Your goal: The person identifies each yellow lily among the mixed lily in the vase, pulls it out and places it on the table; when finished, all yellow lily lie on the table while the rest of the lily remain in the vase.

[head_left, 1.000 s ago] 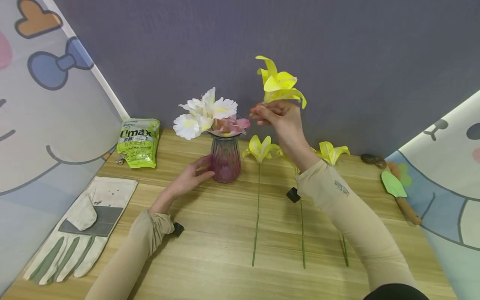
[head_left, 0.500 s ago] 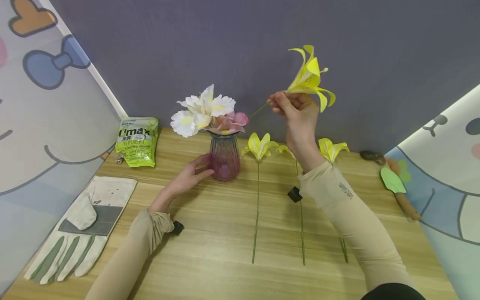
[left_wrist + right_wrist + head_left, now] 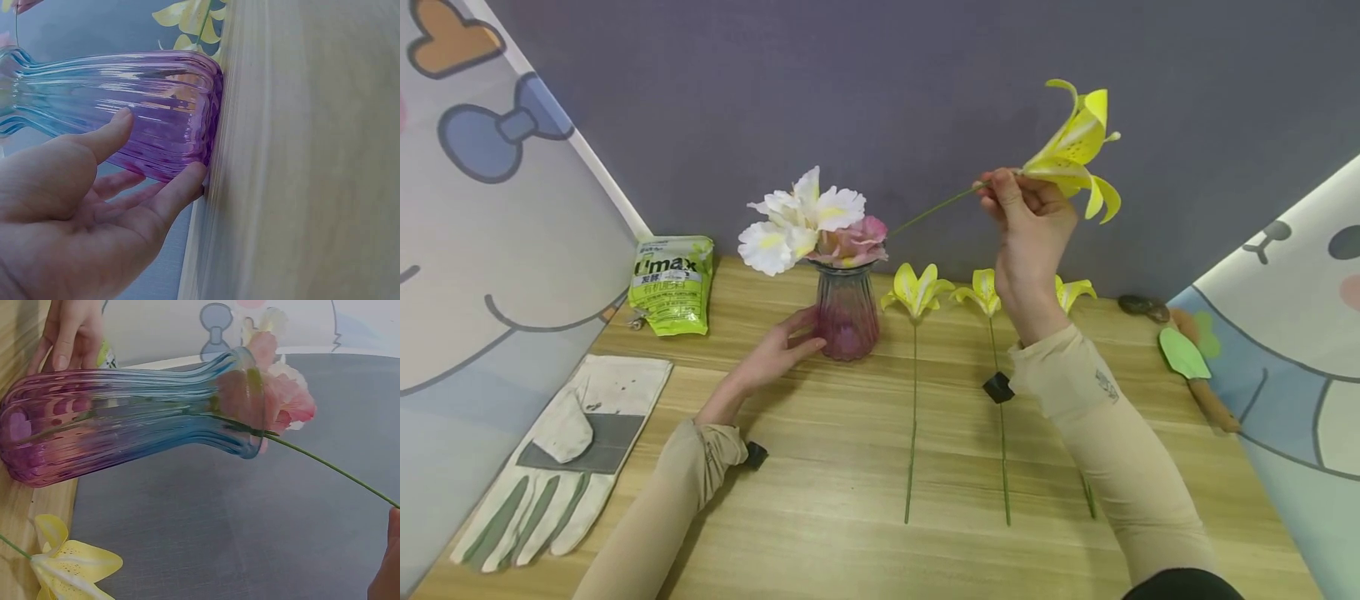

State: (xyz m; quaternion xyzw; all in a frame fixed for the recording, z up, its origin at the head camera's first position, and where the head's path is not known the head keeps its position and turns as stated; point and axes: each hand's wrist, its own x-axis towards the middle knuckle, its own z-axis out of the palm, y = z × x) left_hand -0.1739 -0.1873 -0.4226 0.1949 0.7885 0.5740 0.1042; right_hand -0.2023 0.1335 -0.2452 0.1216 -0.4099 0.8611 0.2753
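In the head view my left hand (image 3: 781, 350) holds the lower side of a ribbed glass vase (image 3: 847, 321), thumb in front and fingers behind. The vase shades from blue at its mouth to purple at its base and stands upright. A white flower (image 3: 803, 218) and a pink flower (image 3: 853, 242) fill its mouth. To the upper right, my right hand (image 3: 1036, 225) pinches a yellow lily (image 3: 1071, 154) just below its bloom. The lily leans far right, its green stem (image 3: 331, 464) running into the vase's mouth in the right wrist view.
Several yellow lilies, one of them this lily (image 3: 917, 292), lie on the wooden table (image 3: 820, 500). At left are a fertilizer bag (image 3: 672, 283) and a work glove (image 3: 568, 450). A small trowel (image 3: 1195, 375) and dark stones (image 3: 1142, 307) sit at right. A grey wall (image 3: 880, 83) stands behind.
My right hand has moved right with the lily, whose bloom now tilts further right and whose stem shows longer between hand and vase. My left hand has stayed on the vase.
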